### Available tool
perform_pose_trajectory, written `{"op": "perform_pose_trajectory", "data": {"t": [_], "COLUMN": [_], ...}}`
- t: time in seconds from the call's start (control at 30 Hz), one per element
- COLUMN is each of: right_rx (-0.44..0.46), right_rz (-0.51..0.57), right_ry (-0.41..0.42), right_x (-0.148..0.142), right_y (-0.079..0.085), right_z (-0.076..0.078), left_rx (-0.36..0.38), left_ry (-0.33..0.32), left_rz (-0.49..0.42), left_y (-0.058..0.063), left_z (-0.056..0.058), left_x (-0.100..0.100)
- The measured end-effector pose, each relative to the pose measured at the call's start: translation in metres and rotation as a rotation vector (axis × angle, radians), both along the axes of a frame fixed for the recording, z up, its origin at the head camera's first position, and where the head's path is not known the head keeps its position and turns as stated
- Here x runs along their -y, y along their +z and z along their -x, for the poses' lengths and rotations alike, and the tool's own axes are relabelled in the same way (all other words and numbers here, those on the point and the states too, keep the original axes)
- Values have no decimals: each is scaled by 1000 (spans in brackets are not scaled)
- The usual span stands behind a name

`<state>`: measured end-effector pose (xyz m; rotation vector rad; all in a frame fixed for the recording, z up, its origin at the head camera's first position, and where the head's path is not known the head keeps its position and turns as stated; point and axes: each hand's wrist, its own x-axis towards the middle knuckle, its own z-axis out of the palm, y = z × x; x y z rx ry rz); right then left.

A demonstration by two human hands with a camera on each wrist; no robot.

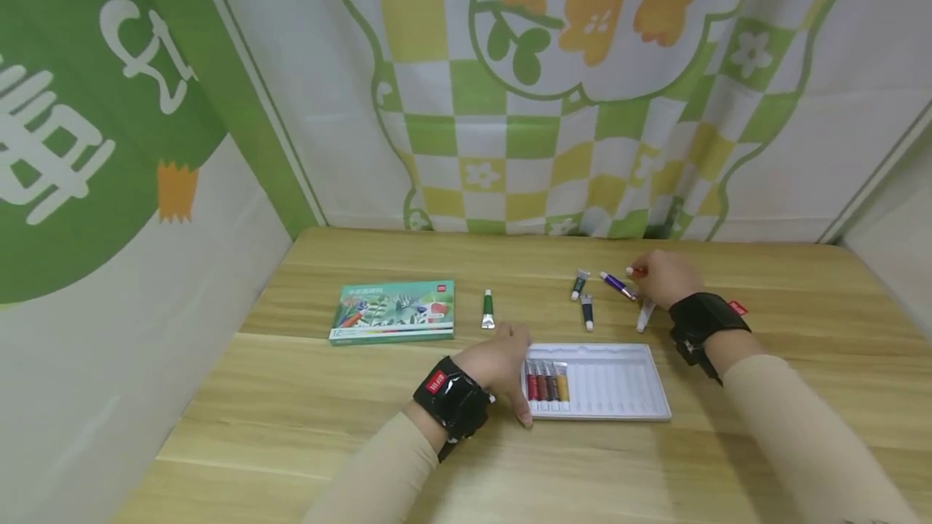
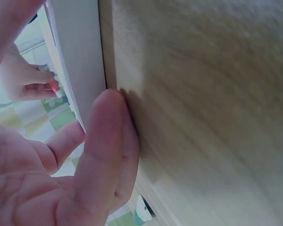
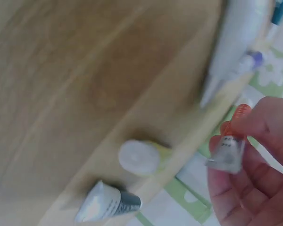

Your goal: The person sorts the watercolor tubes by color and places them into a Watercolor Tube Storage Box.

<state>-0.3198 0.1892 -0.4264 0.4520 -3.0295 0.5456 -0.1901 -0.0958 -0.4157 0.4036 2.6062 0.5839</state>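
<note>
My right hand [image 1: 664, 277] pinches a small orange-red paint tube [image 3: 235, 129] by its body, raised at the back right; its silver crimped end shows in the right wrist view. Just under that hand lie a white tube [image 1: 645, 315] and a purple tube [image 1: 617, 285]. At the left end of a white plastic tray [image 1: 619, 389], my left hand [image 1: 498, 362] holds the edge, thumb at the near corner and fingers at the far one. Several red, brown and yellow tubes [image 1: 542, 385] fill the tray's left slots.
A dark green tube [image 1: 579, 285] and a dark blue tube [image 1: 587, 312] lie behind the tray. A green tube [image 1: 488, 310] stands apart, beside a flat teal paint box [image 1: 393, 312]. Behind the wooden table [image 1: 291, 427] hangs a checked curtain [image 1: 480, 136].
</note>
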Motion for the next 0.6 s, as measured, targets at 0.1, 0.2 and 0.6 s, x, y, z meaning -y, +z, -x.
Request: {"op": "perform_pose_trajectory", "data": {"t": [0.1, 0.2, 0.6], "right_rx": [-7, -50, 165], "right_rz": [50, 88, 308], "right_ry": [-5, 53, 141], "right_x": [-6, -6, 8], "right_y": [7, 11, 30], "right_z": [-8, -18, -71], "left_rx": [-9, -19, -3], "left_ry": [-10, -23, -40], "left_rz": [0, 0, -1], "left_y": [-1, -2, -3], "left_z": [1, 1, 4], "left_x": [-2, 0, 0]}}
